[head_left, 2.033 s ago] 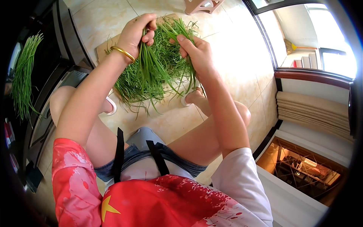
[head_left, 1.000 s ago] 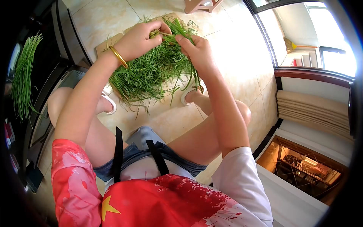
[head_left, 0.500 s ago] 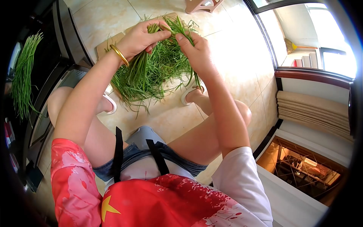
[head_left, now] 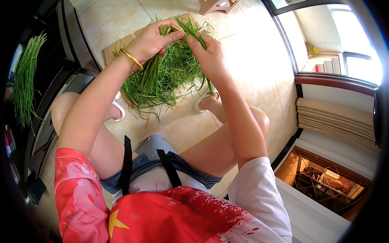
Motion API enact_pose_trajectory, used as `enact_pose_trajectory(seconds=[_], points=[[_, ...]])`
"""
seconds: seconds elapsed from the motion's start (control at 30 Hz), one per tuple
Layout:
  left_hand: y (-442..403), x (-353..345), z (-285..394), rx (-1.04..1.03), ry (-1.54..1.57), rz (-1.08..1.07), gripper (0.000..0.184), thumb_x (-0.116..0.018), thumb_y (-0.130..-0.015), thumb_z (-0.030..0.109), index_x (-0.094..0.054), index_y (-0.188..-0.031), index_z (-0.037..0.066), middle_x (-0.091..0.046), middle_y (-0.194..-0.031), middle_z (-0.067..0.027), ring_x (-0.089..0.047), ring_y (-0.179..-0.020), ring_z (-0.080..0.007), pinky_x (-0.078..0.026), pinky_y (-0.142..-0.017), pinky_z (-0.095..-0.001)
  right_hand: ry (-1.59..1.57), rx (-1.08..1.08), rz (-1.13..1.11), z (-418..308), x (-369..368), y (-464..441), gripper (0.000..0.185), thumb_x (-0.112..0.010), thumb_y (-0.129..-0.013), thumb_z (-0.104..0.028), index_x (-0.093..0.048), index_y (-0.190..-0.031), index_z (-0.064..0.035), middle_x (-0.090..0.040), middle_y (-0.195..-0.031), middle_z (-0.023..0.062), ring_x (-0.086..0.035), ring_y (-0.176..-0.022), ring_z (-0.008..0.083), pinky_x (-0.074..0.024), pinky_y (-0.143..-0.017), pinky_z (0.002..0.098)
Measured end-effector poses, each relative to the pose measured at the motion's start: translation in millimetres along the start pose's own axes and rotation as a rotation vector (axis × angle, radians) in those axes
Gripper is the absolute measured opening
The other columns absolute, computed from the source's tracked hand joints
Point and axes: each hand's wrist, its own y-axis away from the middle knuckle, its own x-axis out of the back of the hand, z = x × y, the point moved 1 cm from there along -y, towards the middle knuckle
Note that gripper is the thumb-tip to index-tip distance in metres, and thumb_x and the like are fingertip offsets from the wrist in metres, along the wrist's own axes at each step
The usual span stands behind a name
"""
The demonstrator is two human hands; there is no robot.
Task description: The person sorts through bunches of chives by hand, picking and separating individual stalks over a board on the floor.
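My left hand [head_left: 154,40], with a gold bangle at the wrist, is closed round a bunch of long green stalks [head_left: 150,75]. The pale cut ends stick up past its fingers and the leaves hang down. Close beside it on the right, my right hand [head_left: 206,50] pinches some green stalks [head_left: 192,29] between thumb and fingers. The two hands' fingertips nearly meet. Below them a loose heap of green stalks [head_left: 174,77] lies on flat brown cardboard [head_left: 111,50] on the floor.
Another bundle of green stalks [head_left: 26,81] lies on a dark cabinet [head_left: 52,81] at the left. A pinkish plastic stool [head_left: 219,5] stands at the top. My feet in white slippers are just below the heap. A glass door frame [head_left: 283,40] is at the right.
Since two seconds ago my left hand has turned and moved right, up to my right hand, with the bunch still in it. In the last half second both hands have hardly moved.
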Motion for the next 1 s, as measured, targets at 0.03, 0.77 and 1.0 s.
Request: enact_pose_trajectory(seconds=[0.03, 0.77, 1.0], points=[[1, -1, 2, -0.001, -0.006, 0.028, 0.019, -0.066, -0.088, 0.027, -0.059, -0.093, 0.010, -0.040, -0.053, 0.0083, -0.036, -0.045, -0.0008, -0.028, -0.043, -0.0178, 0.001, 0.037, 0.016, -1, 0, 0, 0.031, -0.058, -0.089, -0.031, -0.060, -0.085, 0.0000, -0.051, -0.060, 0.0123, -0.044, -0.055, 0.0209, -0.0397, -0.055, 0.0344], [0, 15, 10, -0.090, 0.256, 0.300, 0.025, -0.059, -0.091, 0.032, -0.060, -0.093, 0.007, -0.055, -0.082, 0.0012, -0.036, -0.050, -0.0016, -0.033, -0.048, -0.0196, -0.209, -0.079, 0.026, -3, 1, 3, 0.029, -0.061, -0.088, -0.030, -0.066, -0.094, -0.0021, -0.049, -0.059, -0.0032, -0.043, -0.056, 0.0064, -0.0364, -0.052, 0.0250], [-1, 8, 12, -0.255, -0.385, 0.006, 0.020, -0.065, -0.088, 0.023, -0.066, -0.099, 0.007, -0.062, -0.086, 0.0061, -0.048, -0.064, 0.0009, -0.039, -0.055, -0.0170, -0.128, -0.007, 0.066, 2, 1, 0, 0.028, -0.066, -0.083, -0.030, -0.066, -0.091, -0.0030, -0.053, -0.059, -0.0011, -0.045, -0.054, 0.0078, -0.0388, -0.052, 0.0276]])
